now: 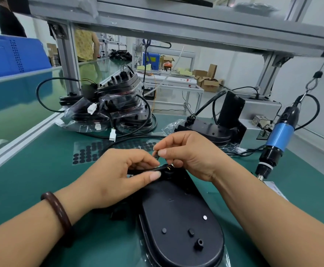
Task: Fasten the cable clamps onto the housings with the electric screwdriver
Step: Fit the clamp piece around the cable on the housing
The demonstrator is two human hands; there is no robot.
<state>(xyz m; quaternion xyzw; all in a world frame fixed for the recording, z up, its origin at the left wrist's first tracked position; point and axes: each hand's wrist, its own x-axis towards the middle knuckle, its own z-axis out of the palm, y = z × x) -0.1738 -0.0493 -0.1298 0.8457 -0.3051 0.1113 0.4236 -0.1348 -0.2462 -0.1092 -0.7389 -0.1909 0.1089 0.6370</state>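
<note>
Pinching with both: my left hand (122, 170) pinches the cable (141, 170) at the top end of the housing (178, 218), lower centre, while my right hand (192, 157) nips the little clamp (156, 154) just above it, presumably to line it up. Bagged housings (118, 110) crowd the upper left. The electric screwdriver (278, 135) hangs untouched at right, which looks like a clear reach.

Screwdriver (279, 136) right of housing (178, 218), on table (41, 166).

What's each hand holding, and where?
Left hand pinches the black cable where it meets the housing. Right hand pinches a small black part, likely the clamp, by its upper end.
</note>
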